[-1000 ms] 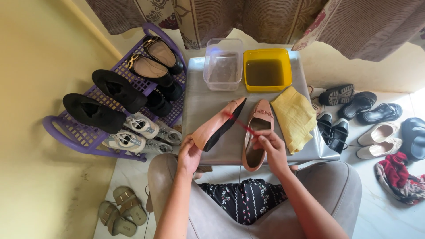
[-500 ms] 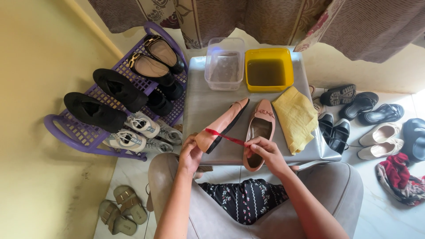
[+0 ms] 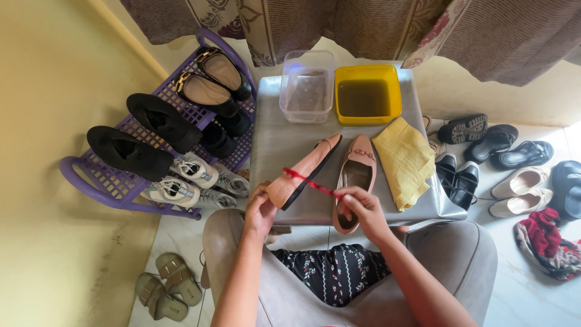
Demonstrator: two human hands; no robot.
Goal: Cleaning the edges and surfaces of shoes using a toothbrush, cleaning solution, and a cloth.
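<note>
While the left hand grips the toe end of a pink flat shoe, tilted on its side with the black sole facing right, the right hand pinches the handle of a red brush whose head lies against the shoe's side. Shoe rests over the near edge of a grey table. Its mate lies flat just to the right, opening up, partly under the right hand. Yellow cloth beside the mate. At the table's far edge: clear plastic tub and yellow tub holding murky water, side by side. Purple rack to the left carries black shoes and white sneakers. More sandals and shoes on the floor to the right, with a red cloth.
</note>
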